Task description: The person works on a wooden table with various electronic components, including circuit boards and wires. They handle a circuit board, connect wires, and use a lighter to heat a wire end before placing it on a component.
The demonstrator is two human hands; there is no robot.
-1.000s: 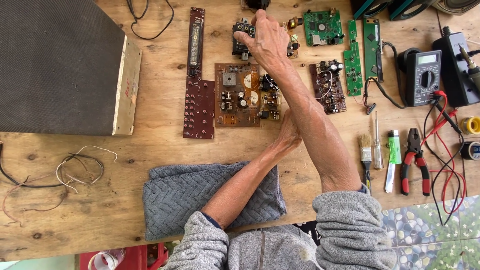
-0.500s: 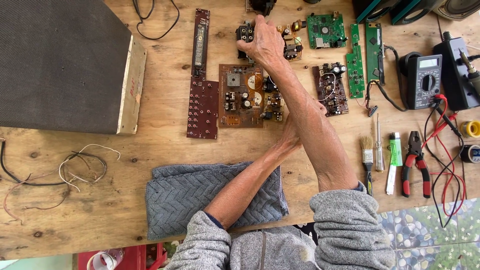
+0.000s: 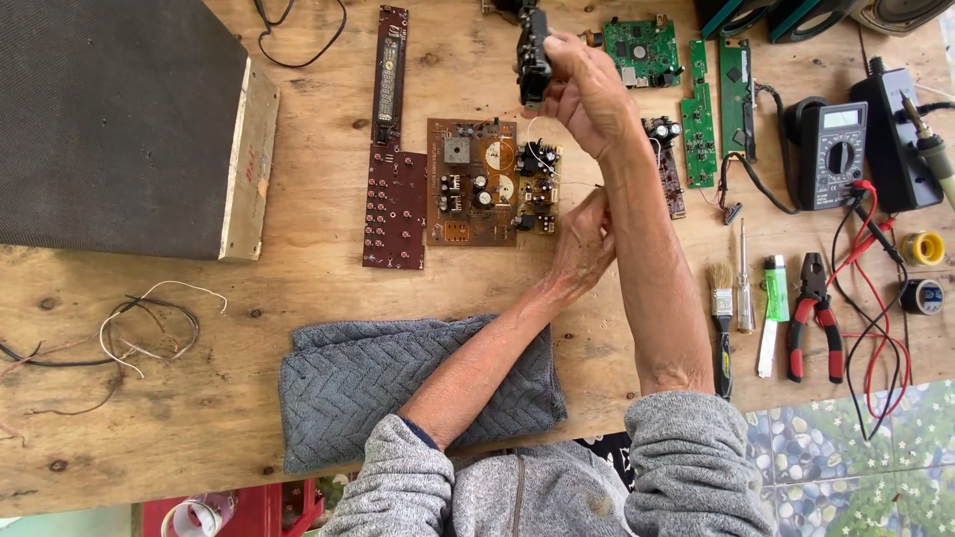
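My right hand (image 3: 589, 91) is raised over the far side of the wooden table (image 3: 298, 288) and grips a small dark circuit module (image 3: 531, 55), held upright. Thin wires run from the module down to the brown circuit board (image 3: 468, 184) lying flat below. My left hand (image 3: 582, 249) reaches under the right forearm to the board's right edge. Its fingers are pinched together on a thin wire (image 3: 587, 185) there. A narrow dark red board (image 3: 393, 204) lies just left of the brown board.
A large dark speaker box (image 3: 109, 119) fills the left. A grey folded towel (image 3: 398, 388) lies near me. Green boards (image 3: 701, 109), a multimeter (image 3: 831, 149), a soldering iron (image 3: 930, 149), a brush (image 3: 721, 318), a screwdriver (image 3: 742, 278) and red pliers (image 3: 814, 318) lie at the right. Loose wires (image 3: 119, 338) lie at the left.
My right hand has lifted the dark module off the table, up and towards me. My left hand has stayed by the brown board's right edge.
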